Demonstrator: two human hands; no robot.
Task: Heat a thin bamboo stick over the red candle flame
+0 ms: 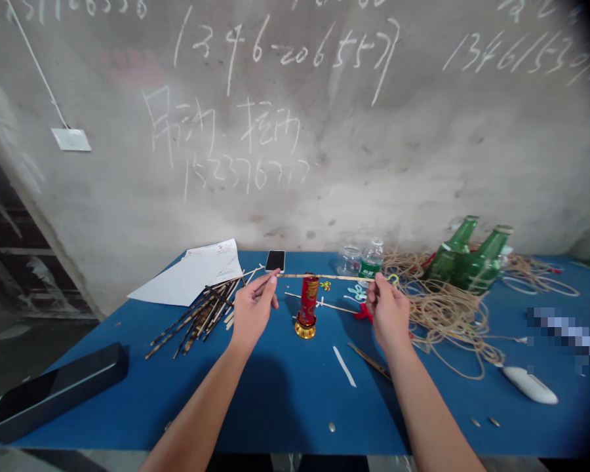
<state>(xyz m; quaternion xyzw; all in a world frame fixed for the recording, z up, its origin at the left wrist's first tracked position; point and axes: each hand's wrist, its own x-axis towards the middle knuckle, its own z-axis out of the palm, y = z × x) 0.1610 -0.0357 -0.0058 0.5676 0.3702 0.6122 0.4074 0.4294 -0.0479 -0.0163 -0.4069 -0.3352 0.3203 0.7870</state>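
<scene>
A thin brown stick [334, 277] stretches level between my two hands above the table. My left hand [254, 307] pinches its left end between thumb and fingers. At the other end, my right hand [390, 313] has its fingers closed on the tip. Behind the stick stands an upright red cylinder [309, 305] on a gold base [305, 330]. A second thin stick [339, 307] lies behind my right hand, near small red [364, 313] and pale green knotted pieces [358, 292]. Closer in, a white strip [344, 366] lies beside a slim brown pointed tool [368, 360], partly hidden by my right forearm.
Left on the blue table [285, 387] are loose dark sticks [204, 314], paper sheets [177, 282], a phone [276, 261] and a long black box [59, 390]. Right are coiled cord [447, 314], green bottles [486, 259], a clear bottle [372, 259] and a white-handled object [530, 385].
</scene>
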